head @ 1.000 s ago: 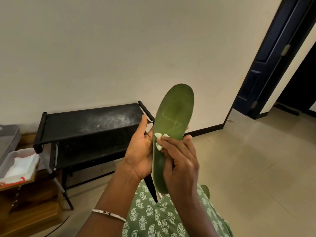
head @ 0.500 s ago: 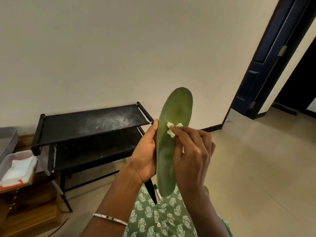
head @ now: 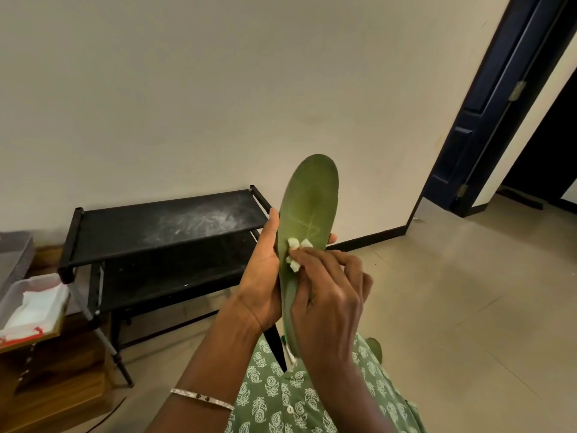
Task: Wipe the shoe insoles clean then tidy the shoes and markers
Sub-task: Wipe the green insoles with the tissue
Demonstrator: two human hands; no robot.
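Head view, near to far. A green printed garment (head: 281,398) covers the lap at the bottom edge, and a bracelet (head: 199,398) sits on the left wrist.

Above the lap, the left hand (head: 262,285) grips the green insole (head: 312,198) from behind. Its thumb lies along the insole's left edge and a fingertip shows past the right edge. The insole stands nearly upright, toe end up, clear of all furniture, with a faint pale mark on its upper face.

The right hand (head: 327,304) has its fingers bunched, pinching a small white wad (head: 295,245) and pressing it against the insole's face about mid-length. The heel end is hidden behind this hand. The tip of a second green insole (head: 374,350) shows just right of the right wrist.

Behind and to the left stands a black two-tier rack (head: 156,226), its top shelf smeared white. A tray (head: 18,295) holding white material sits at the left border. The tiled floor (head: 468,307) lies open to the right, running to the wall (head: 218,89) and a dark door (head: 487,120) standing ajar.
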